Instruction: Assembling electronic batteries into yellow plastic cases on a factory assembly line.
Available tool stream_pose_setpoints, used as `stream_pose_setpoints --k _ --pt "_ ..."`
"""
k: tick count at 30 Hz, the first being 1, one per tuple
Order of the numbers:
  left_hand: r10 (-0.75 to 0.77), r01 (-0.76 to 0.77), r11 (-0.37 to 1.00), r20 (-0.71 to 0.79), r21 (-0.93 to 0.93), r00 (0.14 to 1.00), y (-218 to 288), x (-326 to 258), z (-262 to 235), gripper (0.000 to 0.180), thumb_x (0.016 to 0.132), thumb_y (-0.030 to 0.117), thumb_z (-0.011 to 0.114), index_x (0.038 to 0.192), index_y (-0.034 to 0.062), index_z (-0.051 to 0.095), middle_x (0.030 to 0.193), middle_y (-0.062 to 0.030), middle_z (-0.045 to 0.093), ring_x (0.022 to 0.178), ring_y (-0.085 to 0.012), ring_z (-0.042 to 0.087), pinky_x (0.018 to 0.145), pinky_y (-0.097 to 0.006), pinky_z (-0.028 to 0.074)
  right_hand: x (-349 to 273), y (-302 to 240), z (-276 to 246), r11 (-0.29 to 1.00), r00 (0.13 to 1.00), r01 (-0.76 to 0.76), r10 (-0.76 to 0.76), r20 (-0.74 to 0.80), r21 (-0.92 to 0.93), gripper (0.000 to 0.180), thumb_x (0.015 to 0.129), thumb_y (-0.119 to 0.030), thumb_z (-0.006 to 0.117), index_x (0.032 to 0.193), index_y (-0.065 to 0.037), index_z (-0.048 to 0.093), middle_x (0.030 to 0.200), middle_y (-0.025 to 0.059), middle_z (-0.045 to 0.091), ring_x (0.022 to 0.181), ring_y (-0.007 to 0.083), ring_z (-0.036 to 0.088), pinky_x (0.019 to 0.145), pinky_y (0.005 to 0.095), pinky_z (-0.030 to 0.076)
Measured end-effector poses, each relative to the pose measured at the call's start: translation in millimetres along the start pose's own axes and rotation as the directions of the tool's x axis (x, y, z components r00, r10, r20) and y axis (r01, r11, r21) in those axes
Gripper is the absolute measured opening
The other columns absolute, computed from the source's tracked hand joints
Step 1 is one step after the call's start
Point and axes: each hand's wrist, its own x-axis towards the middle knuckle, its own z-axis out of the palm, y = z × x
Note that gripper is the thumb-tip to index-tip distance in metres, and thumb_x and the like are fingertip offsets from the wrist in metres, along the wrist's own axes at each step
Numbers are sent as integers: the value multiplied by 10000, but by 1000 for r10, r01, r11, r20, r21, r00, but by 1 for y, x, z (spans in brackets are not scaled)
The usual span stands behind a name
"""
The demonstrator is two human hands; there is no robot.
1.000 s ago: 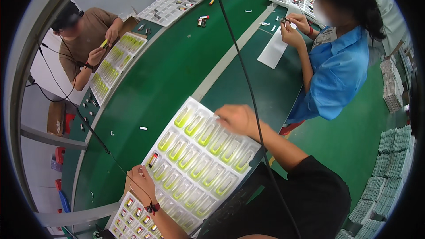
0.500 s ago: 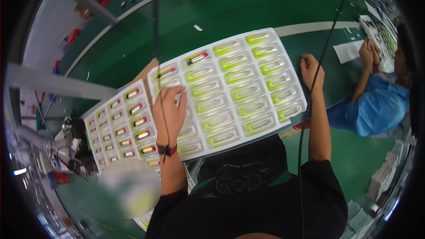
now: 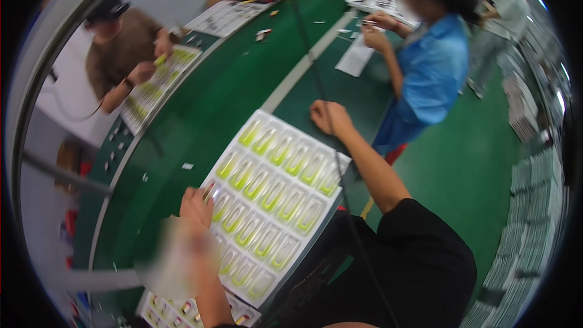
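Note:
A white plastic tray (image 3: 285,209) with rows of yellow-green pockets lies tilted on the green work surface in front of me. My left hand (image 3: 197,208) is over its left edge, fingers bent and close together; whatever they pinch, if anything, is hidden. Beside those fingertips a small red-and-dark stick-shaped item (image 3: 211,192) sits in a pocket. Most other visible pockets hold no such item. Beyond the tray's far right corner my right hand (image 3: 331,116) rests on the work surface with curled fingers; I cannot make out what is in them.
A second tray (image 3: 167,313) with red-ended items lies at the lower left, partly under my left forearm. A blurred pale round shape (image 3: 176,258) covers part of that arm. Co-workers in blue (image 3: 434,79) and brown (image 3: 112,54) handle things nearby. Stacked trays (image 3: 528,206) stand right.
My view has swung to the right, so the tray appears turned and lower. My left hand has moved to the tray's far left edge, by the red-and-dark item. My right hand stays on the surface.

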Motion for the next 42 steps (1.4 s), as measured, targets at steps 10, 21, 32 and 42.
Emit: stream_pose_setpoints --k 10,21,32,42 --pt "5 0 999 86 -51 996 -10 7 0 376 715 82 778 1054 18 629 976 -141 596 944 -332 579 845 -428 482 -8 -11 -13 1000 999 -10 10 42 7 153 867 -189 571 916 -53 623 915 154 679 878 373 657 776 488 519" --pt "-41 38 980 -8 -197 999 -4 7 -15 326 745 69 749 1036 21 611 961 -130 627 901 -327 608 817 -404 499 -6 -22 -8 996 1000 9 -8 11 -86 133 881 -177 553 957 -83 607 956 156 680 842 378 663 719 489 535" --pt "-122 192 -637 343 -747 931 -2 5 -56 490 964 259 521 1356 -33 481 1038 -119 639 868 -202 609 719 -300 506 -7 -11 2 991 994 102 -104 -18 -82 104 889 -133 611 974 -74 611 818 154 641 721 365 638 632 451 496" --pt "-275 284 946 78 -156 958 27 8 -38 384 773 79 740 1152 100 677 952 -78 629 906 -263 595 824 -373 495 -4 -19 -14 997 996 44 -49 72 70 100 829 -116 669 921 -83 648 738 105 619 668 288 631 612 399 492"
